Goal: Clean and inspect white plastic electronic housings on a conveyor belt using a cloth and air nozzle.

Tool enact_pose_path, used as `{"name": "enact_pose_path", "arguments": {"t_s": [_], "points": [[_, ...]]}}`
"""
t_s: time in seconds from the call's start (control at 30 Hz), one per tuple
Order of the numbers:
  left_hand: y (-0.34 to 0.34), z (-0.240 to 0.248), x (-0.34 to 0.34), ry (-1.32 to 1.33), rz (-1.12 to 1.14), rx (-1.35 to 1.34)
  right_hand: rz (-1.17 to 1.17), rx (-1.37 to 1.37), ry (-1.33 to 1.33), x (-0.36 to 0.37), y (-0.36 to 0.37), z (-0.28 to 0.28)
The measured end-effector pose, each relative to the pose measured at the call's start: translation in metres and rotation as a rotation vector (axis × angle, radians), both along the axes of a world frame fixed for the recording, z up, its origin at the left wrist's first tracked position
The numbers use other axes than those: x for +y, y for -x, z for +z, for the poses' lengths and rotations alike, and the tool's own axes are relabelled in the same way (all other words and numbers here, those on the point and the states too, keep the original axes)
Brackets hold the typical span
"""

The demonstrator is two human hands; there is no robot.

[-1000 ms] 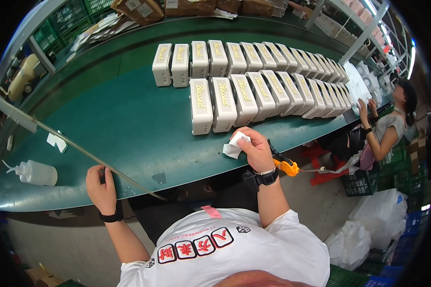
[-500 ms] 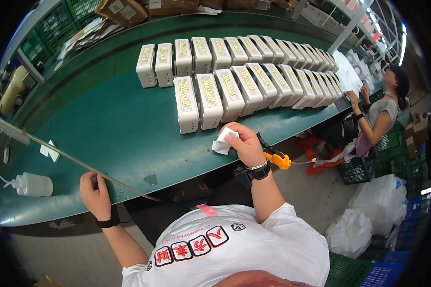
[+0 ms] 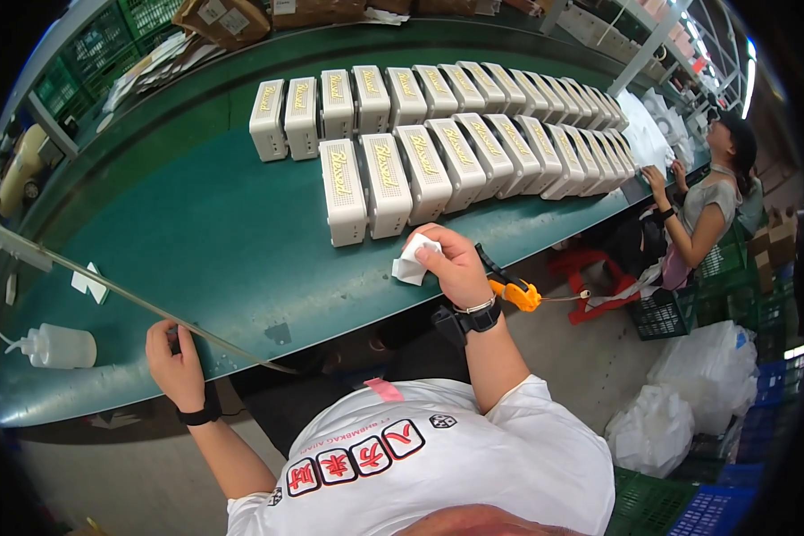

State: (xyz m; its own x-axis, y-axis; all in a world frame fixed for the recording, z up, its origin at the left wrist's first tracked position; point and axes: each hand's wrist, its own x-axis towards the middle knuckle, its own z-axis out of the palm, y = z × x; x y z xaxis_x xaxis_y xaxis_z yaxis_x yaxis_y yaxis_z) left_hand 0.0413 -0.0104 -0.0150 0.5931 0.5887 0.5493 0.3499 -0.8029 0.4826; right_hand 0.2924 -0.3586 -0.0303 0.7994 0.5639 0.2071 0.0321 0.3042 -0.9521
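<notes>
White cloth (image 3: 406, 269) partly hidden by the right fingers (image 3: 433, 261).

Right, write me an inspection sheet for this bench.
Surface: green tabletop, with a dark patch near the front edge.
Job's things: two rows of pale boxes with yellow marking; crumpled white wipe.
Clutter: translucent bottle and white scraps at left.
Grips: right grip pinches the wipe; left grip rests at the front edge, contents unclear.
Cables: thin cord at the orange clip, beyond the right wrist.
Surroundings: co-worker and white plastic bags at right; brown cartons behind.
</notes>
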Motion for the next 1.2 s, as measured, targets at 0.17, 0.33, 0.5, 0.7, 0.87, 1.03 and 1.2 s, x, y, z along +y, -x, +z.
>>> {"name": "enact_pose_path", "arguments": {"t_s": [0.17, 0.33, 0.5, 0.7, 0.87, 1.03, 1.2], "points": [[-0.0001, 0.0005, 0.0002, 0.004, 0.001, -0.002, 0.013, -0.005, 0.002, 0.0001, -0.0007, 0.0011], [0.0010, 0.0005, -0.0016, -0.003, 0.003, 0.004, 0.012, -0.023, -0.007, -0.0006, 0.0012, -0.0012], [0.0005, 0.0006, -0.0002, 0.018, -0.013, -0.011, 0.005, -0.038, 0.012, 0.0000, -0.0021, -0.0003], [-0.0008, -0.0001, 0.0010, 0.008, -0.005, -0.005, 0.013, -0.028, -0.002, 0.0004, -0.0006, 0.0009], [0.0016, 0.0015, -0.0034, 0.057, 0.026, 0.013, 0.029, -0.035, -0.010, 0.0008, -0.0005, -0.0018], [-0.0019, 0.0022, -0.0009, 0.066, 0.003, -0.016, 0.034, -0.056, 0.008, -0.0004, -0.0047, -0.0017], [-0.0001, 0.0011, -0.0003, 0.038, 0.006, 0.015, 0.029, -0.031, -0.011, 0.0005, -0.0012, -0.0022]]}}
